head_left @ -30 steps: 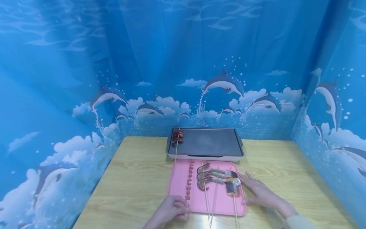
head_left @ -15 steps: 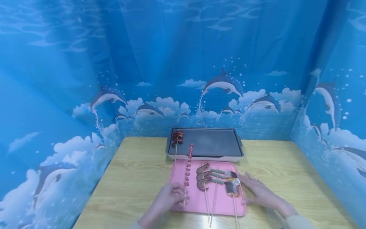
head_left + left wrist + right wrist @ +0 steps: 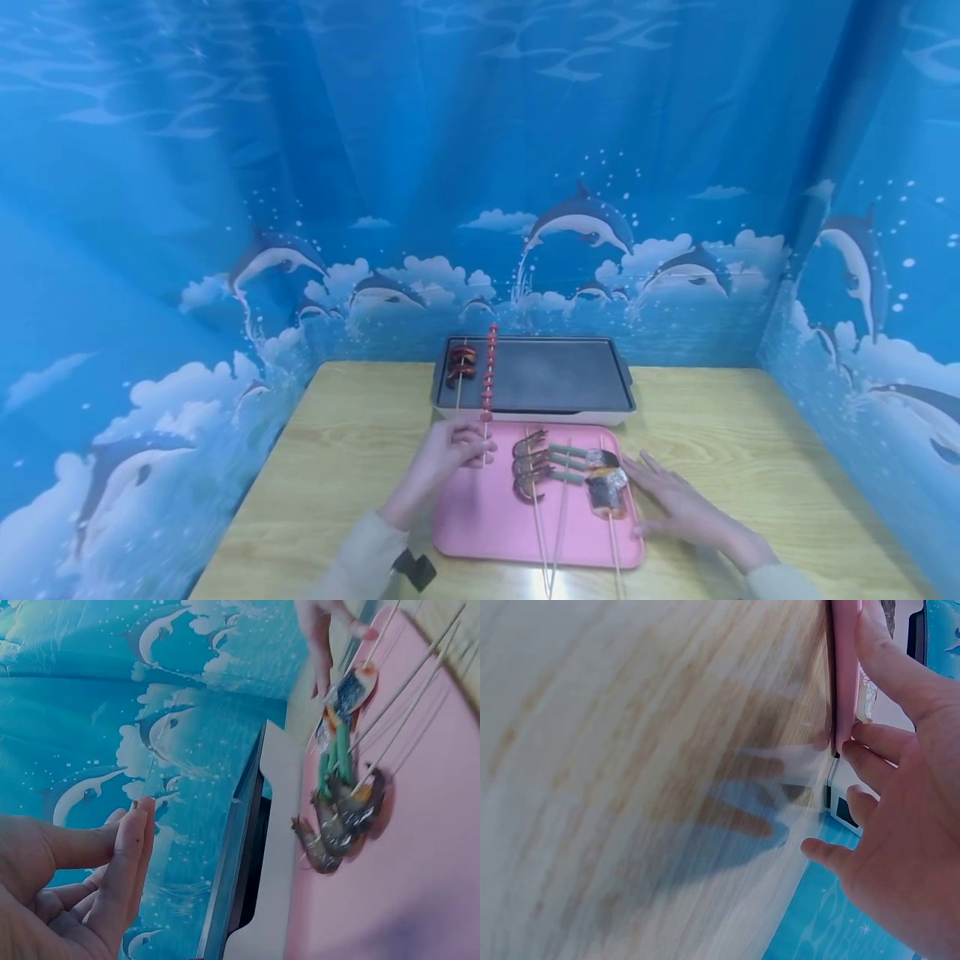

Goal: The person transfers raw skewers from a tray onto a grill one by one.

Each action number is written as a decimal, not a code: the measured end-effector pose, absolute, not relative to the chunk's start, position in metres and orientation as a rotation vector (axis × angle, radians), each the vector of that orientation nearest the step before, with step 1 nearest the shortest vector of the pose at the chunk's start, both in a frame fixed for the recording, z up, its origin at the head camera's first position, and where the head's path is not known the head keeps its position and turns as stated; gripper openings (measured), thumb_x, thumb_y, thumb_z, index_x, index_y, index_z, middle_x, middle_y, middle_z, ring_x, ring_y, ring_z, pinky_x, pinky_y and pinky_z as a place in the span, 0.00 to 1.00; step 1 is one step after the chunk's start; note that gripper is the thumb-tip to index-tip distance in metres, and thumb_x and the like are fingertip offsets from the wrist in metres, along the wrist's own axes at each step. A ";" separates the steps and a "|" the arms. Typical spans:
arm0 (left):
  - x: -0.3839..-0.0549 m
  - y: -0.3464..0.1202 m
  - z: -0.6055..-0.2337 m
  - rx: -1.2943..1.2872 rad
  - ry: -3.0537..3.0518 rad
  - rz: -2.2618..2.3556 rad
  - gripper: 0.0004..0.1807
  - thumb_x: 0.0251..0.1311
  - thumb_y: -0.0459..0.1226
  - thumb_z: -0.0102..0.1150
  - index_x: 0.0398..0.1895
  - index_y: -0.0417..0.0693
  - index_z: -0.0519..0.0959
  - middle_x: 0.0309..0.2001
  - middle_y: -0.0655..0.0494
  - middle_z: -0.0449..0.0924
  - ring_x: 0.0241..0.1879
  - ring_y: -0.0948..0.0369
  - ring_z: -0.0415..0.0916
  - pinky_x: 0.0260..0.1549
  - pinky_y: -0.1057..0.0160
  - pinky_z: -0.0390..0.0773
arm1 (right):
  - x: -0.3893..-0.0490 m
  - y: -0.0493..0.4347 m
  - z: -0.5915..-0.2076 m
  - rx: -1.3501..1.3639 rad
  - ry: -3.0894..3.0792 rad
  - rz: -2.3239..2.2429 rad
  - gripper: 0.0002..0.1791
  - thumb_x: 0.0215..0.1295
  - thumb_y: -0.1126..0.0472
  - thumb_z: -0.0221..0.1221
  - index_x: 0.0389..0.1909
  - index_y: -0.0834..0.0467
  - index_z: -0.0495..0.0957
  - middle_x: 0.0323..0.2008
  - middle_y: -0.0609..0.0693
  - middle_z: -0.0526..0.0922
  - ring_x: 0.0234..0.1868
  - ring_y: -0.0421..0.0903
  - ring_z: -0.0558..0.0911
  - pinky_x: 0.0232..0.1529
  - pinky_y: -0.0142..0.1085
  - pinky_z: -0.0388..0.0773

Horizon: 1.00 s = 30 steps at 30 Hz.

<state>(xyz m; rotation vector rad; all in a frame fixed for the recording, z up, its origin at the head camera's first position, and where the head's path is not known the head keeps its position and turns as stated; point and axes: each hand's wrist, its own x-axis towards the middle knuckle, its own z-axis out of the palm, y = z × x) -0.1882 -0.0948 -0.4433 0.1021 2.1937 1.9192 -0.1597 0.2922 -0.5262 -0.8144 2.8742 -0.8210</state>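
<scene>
My left hand (image 3: 446, 454) pinches the bare stick end of a skewer of small red meat pieces (image 3: 489, 377). The skewer points away from me, its pieces over the left part of a dark griddle (image 3: 555, 375). In the left wrist view the fingers (image 3: 133, 847) and thumb come together at the stick, whose far part is hard to make out. A pink tray (image 3: 476, 529) lies in front of the griddle. My right hand (image 3: 678, 504) is at the tray's right edge, fingers spread; in the right wrist view, thumb and fingers touch its rim (image 3: 846, 675).
A skewer of dark reddish-brown pieces (image 3: 462, 360) lies at the griddle's left end. On the tray are a shrimp skewer (image 3: 531, 467), a skewer of green pieces (image 3: 567, 463) and a skewer of silvery-skinned fish-like pieces (image 3: 606, 492). Blue dolphin curtains (image 3: 480, 167) stand behind the wooden table (image 3: 360, 433).
My left hand has lifted the red meat skewer off the tray and moved it forward, from the tray's left side to over the griddle. The right hand has stayed at the tray's edge.
</scene>
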 end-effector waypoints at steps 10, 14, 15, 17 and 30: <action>-0.235 -0.088 -0.446 0.077 2.281 1.968 0.07 0.64 0.25 0.62 0.43 0.26 0.80 0.38 0.36 0.87 0.30 0.61 0.85 0.35 0.63 0.88 | -0.159 0.292 -0.530 -0.793 2.886 -0.811 0.55 0.52 0.38 0.71 0.73 0.65 0.64 0.72 0.69 0.63 0.71 0.77 0.56 0.62 0.78 0.53; -0.247 -0.086 -0.455 0.043 2.273 1.947 0.08 0.64 0.25 0.63 0.43 0.27 0.79 0.38 0.36 0.87 0.30 0.62 0.86 0.36 0.64 0.88 | -0.159 0.293 -0.530 -0.787 2.883 -0.812 0.55 0.52 0.38 0.71 0.73 0.65 0.63 0.72 0.69 0.63 0.72 0.77 0.56 0.63 0.78 0.53; -0.249 -0.086 -0.457 0.037 2.272 1.937 0.08 0.63 0.25 0.63 0.43 0.27 0.79 0.39 0.36 0.87 0.30 0.61 0.86 0.36 0.63 0.88 | -0.159 0.293 -0.530 -0.784 2.880 -0.811 0.55 0.52 0.38 0.71 0.74 0.65 0.63 0.72 0.69 0.63 0.72 0.77 0.56 0.63 0.78 0.53; -0.252 -0.086 -0.461 0.027 2.308 1.883 0.08 0.63 0.26 0.64 0.43 0.28 0.80 0.38 0.37 0.87 0.30 0.62 0.85 0.37 0.62 0.88 | -0.159 0.293 -0.529 -0.782 2.876 -0.807 0.55 0.52 0.38 0.71 0.74 0.65 0.63 0.72 0.69 0.62 0.72 0.77 0.56 0.63 0.78 0.52; -0.263 -0.090 -0.477 -0.069 2.445 1.643 0.08 0.64 0.30 0.65 0.42 0.33 0.83 0.33 0.46 0.88 0.28 0.63 0.84 0.38 0.57 0.88 | -0.161 0.293 -0.529 -0.764 2.862 -0.800 0.54 0.53 0.38 0.70 0.74 0.66 0.63 0.73 0.69 0.62 0.72 0.77 0.55 0.63 0.78 0.52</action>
